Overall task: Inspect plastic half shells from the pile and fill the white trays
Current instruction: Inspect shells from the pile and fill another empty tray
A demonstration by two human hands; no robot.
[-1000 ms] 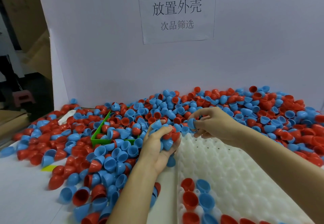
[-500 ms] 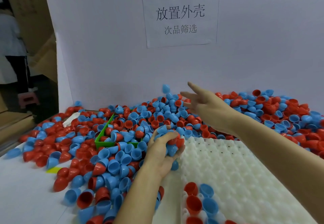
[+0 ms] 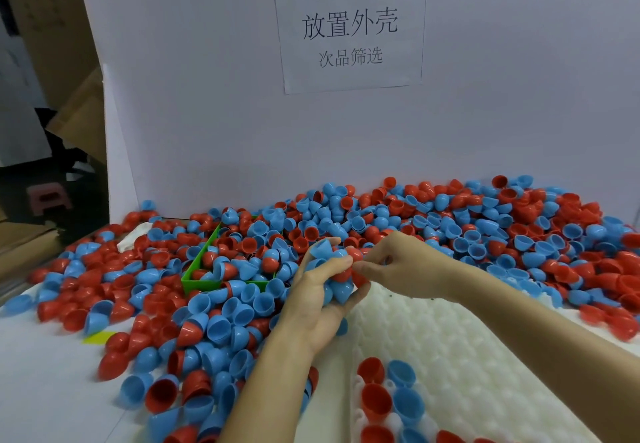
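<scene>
At the centre of the frame, a person's left hand cups a cluster of blue and red half shells, its grip curled around them, palm turned up. The right hand, reaching in from the lower right, pinches a red shell at the top of that cluster with its fingertips. Beneath the hands, a white tray fills the lower right of the frame, a few red and blue shells seated in its nearest pockets. The pile of shells spreads across the white table from left to right. A green bin sits half buried left of centre. A paper sign with printed characters hangs on the white backboard at upper centre.
</scene>
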